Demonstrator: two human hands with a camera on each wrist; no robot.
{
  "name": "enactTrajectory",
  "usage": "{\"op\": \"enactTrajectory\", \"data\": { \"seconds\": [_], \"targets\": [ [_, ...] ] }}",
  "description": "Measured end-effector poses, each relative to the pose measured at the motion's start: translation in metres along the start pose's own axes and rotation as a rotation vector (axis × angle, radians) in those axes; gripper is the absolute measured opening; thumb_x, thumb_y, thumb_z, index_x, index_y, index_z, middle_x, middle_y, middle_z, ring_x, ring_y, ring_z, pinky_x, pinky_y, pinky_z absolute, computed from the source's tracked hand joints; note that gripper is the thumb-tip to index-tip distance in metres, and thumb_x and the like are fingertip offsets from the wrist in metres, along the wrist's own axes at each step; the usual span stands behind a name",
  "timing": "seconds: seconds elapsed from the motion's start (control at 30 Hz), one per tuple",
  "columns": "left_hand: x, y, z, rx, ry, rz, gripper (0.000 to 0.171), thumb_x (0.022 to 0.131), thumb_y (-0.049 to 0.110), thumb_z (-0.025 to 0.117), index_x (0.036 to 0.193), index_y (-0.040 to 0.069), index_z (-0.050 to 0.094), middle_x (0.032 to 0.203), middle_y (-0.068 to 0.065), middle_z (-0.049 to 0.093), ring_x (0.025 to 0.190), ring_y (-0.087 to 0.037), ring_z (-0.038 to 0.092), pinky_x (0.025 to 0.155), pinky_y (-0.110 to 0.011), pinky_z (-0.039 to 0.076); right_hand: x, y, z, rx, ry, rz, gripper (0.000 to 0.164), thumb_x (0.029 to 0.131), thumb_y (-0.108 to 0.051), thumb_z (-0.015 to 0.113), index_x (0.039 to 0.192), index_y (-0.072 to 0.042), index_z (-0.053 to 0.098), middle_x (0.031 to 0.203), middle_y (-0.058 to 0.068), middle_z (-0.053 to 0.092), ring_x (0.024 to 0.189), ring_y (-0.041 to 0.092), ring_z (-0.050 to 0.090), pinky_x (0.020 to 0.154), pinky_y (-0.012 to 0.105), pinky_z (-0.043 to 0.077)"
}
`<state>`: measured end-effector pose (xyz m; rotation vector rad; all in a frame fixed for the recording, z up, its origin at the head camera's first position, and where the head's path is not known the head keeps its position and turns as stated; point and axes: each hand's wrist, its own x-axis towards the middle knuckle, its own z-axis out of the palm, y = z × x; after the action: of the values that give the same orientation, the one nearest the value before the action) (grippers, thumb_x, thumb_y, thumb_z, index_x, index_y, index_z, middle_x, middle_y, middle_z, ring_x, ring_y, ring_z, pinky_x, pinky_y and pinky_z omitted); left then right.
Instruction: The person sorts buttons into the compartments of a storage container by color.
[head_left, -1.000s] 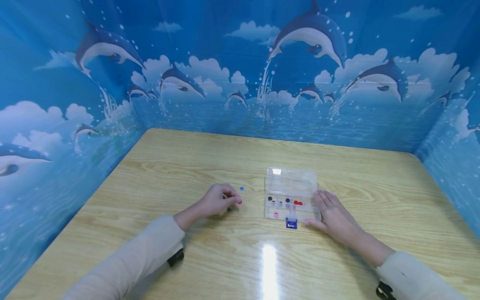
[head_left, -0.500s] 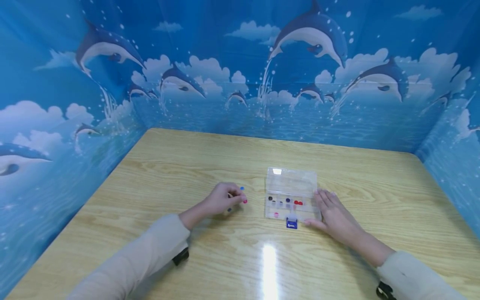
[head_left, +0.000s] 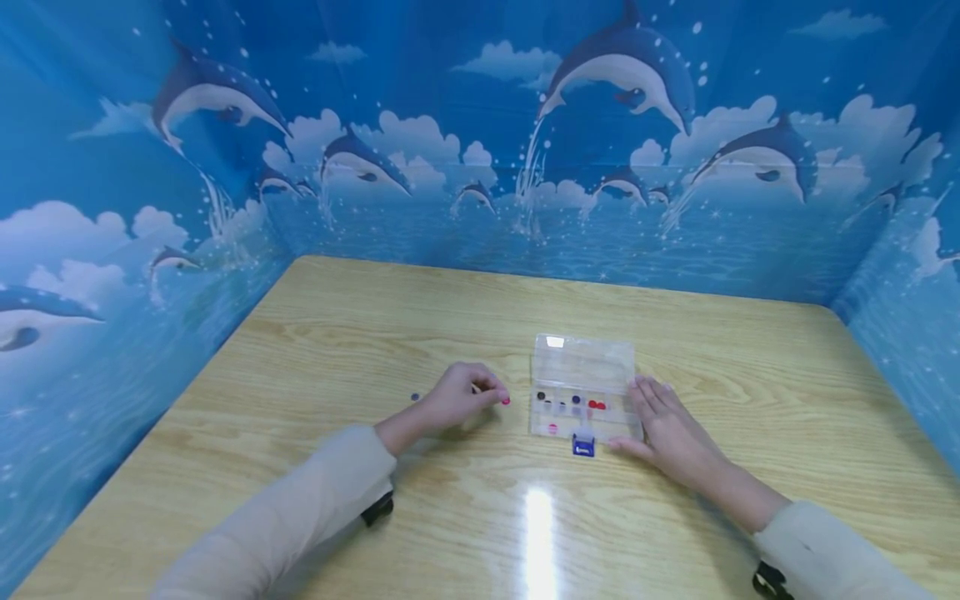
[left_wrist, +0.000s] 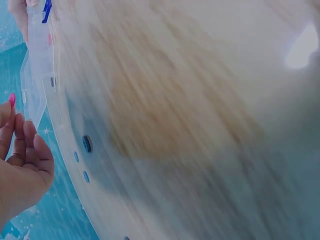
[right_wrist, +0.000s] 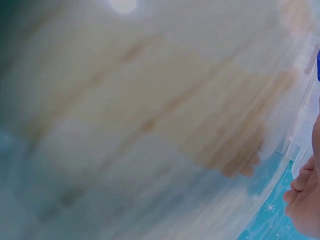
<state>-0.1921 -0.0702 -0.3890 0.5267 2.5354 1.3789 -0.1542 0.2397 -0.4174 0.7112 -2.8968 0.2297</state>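
Note:
Between thumb and fingertips my left hand (head_left: 457, 398) pinches a small pink button (head_left: 506, 401), held left of the box and a little apart from it. The left wrist view also shows this button (left_wrist: 12, 99) at the fingertips. The clear plastic compartment box (head_left: 542, 432) lies with its lid (head_left: 583, 362) folded back and a blue latch (head_left: 583, 446) at the front. Inside are dark buttons (head_left: 576, 400), red buttons (head_left: 597, 405) and a pink button (head_left: 552, 429). My right hand (head_left: 678, 437) rests along the box's right side, fingers extended, thumb near the front edge.
A dark button (head_left: 415, 397) lies on the wooden table (head_left: 420, 308), left of my left hand. The left wrist view shows several loose buttons, including a dark one (left_wrist: 87, 143) and a blue one (left_wrist: 86, 176). A dolphin-print curtain (head_left: 480, 150) stands behind the table.
My left hand has moved right, toward the box, carrying the pink button. It now covers the blue button on the table, and a dark one shows behind it. My right hand stays put.

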Motion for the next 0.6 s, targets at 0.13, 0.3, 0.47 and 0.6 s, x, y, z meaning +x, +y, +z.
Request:
{"op": "enactTrajectory", "data": {
  "seconds": [0.13,0.3,0.47,0.6],
  "targets": [
    [0.003,0.004,0.005,0.0,-0.007,-0.003,0.007,0.085,0.012,0.064,0.084,0.006,0.068,0.085,-0.005,0.067,0.076,-0.009,0.055,0.068,-0.019,0.047,0.0,0.0,0.0,-0.002,0.005,-0.007,0.088,0.081,-0.052,0.061,0.131,0.016,0.038,0.137,0.034,0.037,0.13,0.047,0.033,0.108,0.054,0.027],
    [0.008,0.005,0.011,0.008,-0.016,0.008,0.007,0.085,0.012,0.064,0.085,0.007,0.069,0.085,-0.004,0.067,0.076,-0.009,0.055,0.068,-0.018,0.047,-0.001,0.001,0.001,-0.005,0.014,-0.013,0.088,0.08,-0.053,0.062,0.131,0.016,0.038,0.137,0.034,0.038,0.13,0.046,0.034,0.108,0.053,0.028],
    [0.01,0.007,0.015,-0.005,-0.012,0.017,0.007,0.085,0.011,0.065,0.084,0.006,0.069,0.085,-0.005,0.067,0.076,-0.009,0.054,0.066,-0.018,0.046,-0.001,0.001,0.001,-0.005,0.019,-0.014,0.088,0.08,-0.052,0.062,0.131,0.016,0.039,0.137,0.034,0.038,0.129,0.046,0.034,0.108,0.053,0.028],
    [0.012,0.008,0.019,-0.012,-0.007,0.029,0.007,0.084,0.01,0.064,0.084,0.004,0.069,0.086,-0.006,0.066,0.076,-0.009,0.054,0.066,-0.018,0.046,-0.001,0.001,0.001,-0.006,0.021,-0.016,0.088,0.08,-0.052,0.063,0.13,0.016,0.039,0.136,0.034,0.039,0.129,0.046,0.035,0.107,0.053,0.028]
  ]
}}
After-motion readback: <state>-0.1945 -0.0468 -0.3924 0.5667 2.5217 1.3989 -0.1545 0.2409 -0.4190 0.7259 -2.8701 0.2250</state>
